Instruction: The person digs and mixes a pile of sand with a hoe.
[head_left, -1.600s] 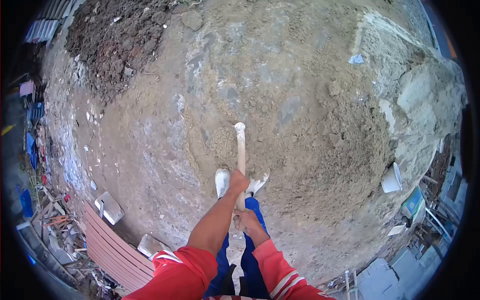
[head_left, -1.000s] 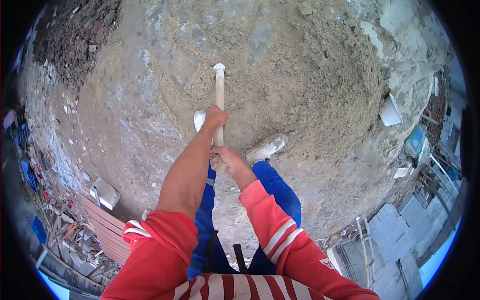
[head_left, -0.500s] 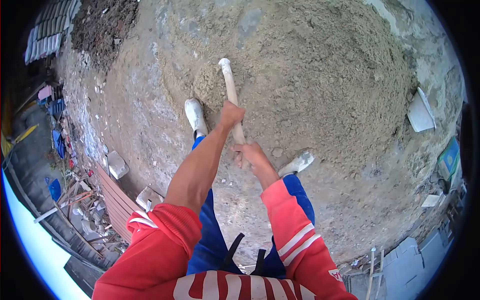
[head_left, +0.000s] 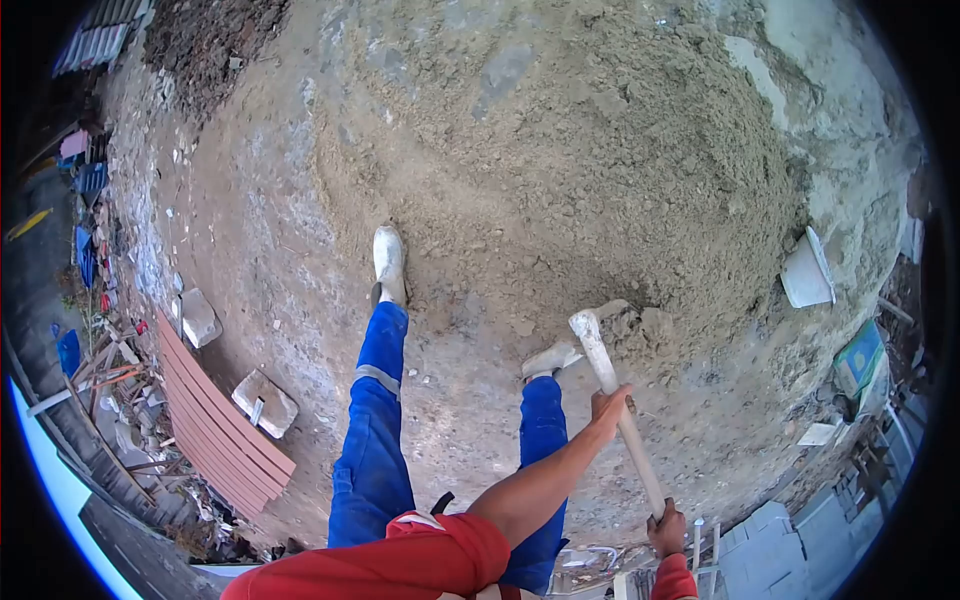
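Note:
A long-handled hoe [head_left: 641, 462] slants across the lower right, its pale, mortar-coated head end at the edge of the sandy pile [head_left: 660, 180]. Its blade seems to lie against the sand and is hard to make out. My left hand [head_left: 611, 408] is wrapped round the middle of the wooden handle. Lower down, my right hand [head_left: 667, 530] grips the handle near its butt end, beside my right hip. The hoe's head is just right of my right boot [head_left: 552, 360]; my left boot [head_left: 389, 262] stands further forward.
A white basin [head_left: 808, 272] lies tilted at the pile's right edge, with a green-blue sack [head_left: 860, 362] below it. To the left are a reddish corrugated sheet [head_left: 215, 415], two pale blocks [head_left: 265, 402] and scattered debris. Dark soil [head_left: 210, 50] is heaped at the top left.
Both hands have swung the hoe from in front of me to my right side, its head now by the right boot. My hands are further apart on the handle, and my view has shifted.

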